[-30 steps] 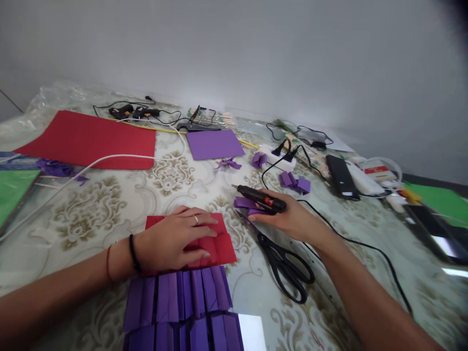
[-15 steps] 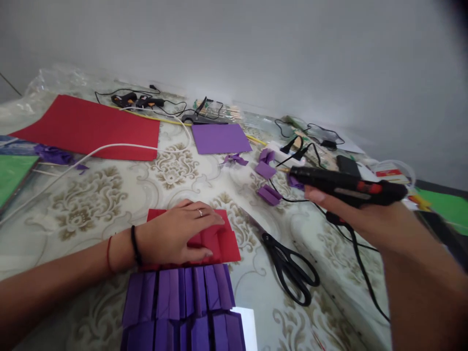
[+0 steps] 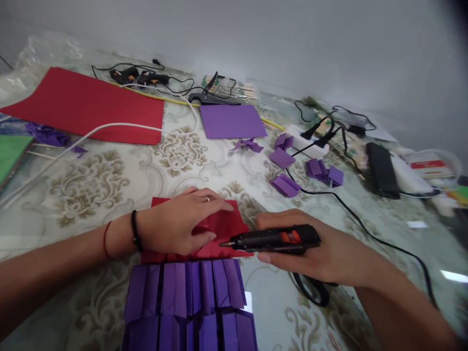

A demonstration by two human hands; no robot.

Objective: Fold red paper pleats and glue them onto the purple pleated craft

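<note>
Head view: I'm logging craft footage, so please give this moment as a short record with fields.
Left hand: flat on the folded red paper, pressing it to the table
Right hand: closed around a black glue gun, nozzle tip over the red paper
Near edge: pleated purple paper, right beside the red paper
Under right hand: black scissors, partly hidden
Far side: red sheet, purple sheet, cords

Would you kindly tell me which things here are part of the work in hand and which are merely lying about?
In use: left hand pressing the red folded paper; right hand holding the glue gun; purple pleated strips next to it.
Lying about: red sheet, purple sheet, spare glue guns, power strip, scissors.
</note>
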